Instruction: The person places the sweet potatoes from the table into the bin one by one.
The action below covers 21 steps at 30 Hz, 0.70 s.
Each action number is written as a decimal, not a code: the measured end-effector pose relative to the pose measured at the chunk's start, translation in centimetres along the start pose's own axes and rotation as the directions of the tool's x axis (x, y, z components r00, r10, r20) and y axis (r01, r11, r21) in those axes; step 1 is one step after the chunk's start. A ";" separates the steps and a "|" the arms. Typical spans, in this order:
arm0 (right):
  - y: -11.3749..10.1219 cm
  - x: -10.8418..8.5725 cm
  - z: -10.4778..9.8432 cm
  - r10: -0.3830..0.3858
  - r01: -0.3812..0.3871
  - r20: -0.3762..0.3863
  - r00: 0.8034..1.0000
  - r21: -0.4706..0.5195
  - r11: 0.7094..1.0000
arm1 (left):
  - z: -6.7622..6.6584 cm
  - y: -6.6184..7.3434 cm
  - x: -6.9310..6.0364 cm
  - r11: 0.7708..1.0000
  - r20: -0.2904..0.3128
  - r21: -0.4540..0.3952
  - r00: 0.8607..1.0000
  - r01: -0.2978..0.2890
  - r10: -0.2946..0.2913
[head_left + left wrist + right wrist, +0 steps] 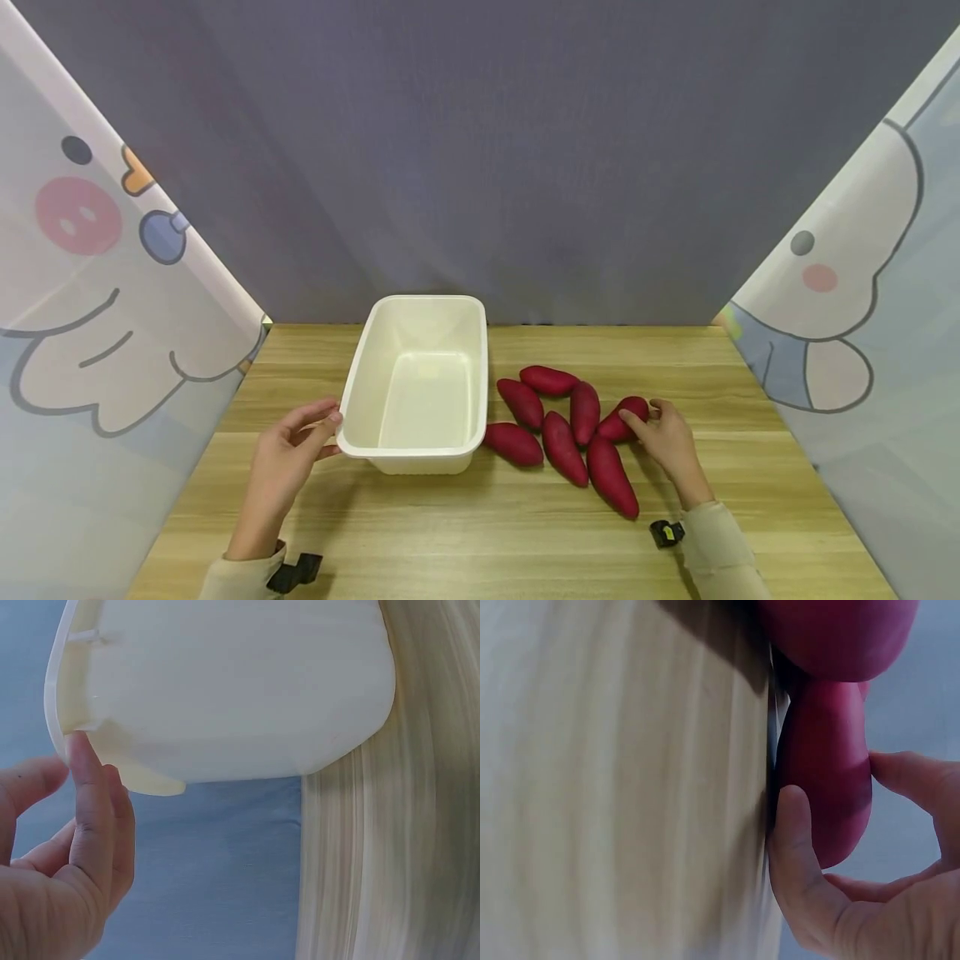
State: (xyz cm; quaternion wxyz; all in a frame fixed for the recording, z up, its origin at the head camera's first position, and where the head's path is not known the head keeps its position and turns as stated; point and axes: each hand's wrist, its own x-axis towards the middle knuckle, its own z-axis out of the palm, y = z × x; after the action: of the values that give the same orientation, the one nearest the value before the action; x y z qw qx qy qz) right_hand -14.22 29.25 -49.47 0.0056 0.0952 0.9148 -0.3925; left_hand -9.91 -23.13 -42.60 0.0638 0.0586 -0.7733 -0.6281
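One white rectangular plastic tub (pixel 426 400) near surface's (pixel 450 542) back edge, rim (pixel 408 452) pinched by left hand (pixel 287 454); outside, seven oblong red tubers (pixel 565 448), one pinched by right hand (pixel 667 442).

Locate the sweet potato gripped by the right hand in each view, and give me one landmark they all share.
Head: the gripped sweet potato is right of centre, rightmost in its group, at the fingers of the right hand.
Left wrist: not in it.
Right wrist: right of centre, just below a nearer sweet potato.
Shared landmark: the wooden tabletop.
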 end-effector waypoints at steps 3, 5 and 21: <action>0.1 0.2 0.1 0.040 -0.042 0.021 0.999 0.113 0.993 | 0.1 -0.1 0.1 1.000 -0.001 0.006 1.000 0.013 -0.013; 0.2 0.3 0.1 0.068 -0.075 0.037 0.997 0.221 0.972 | 0.1 -0.2 0.1 1.000 0.001 0.001 1.000 0.020 -0.020; -0.2 0.6 -0.2 0.144 -0.166 0.082 0.986 0.519 0.838 | -0.1 -0.4 0.2 0.998 0.026 -0.055 0.999 0.031 -0.030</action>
State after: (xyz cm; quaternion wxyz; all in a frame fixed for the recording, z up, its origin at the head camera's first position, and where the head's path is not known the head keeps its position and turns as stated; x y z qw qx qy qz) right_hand -14.85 29.38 -49.25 0.0293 0.1588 0.7621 -0.6270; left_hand -10.13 -23.30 -42.95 0.0458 0.0607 -0.7554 -0.6509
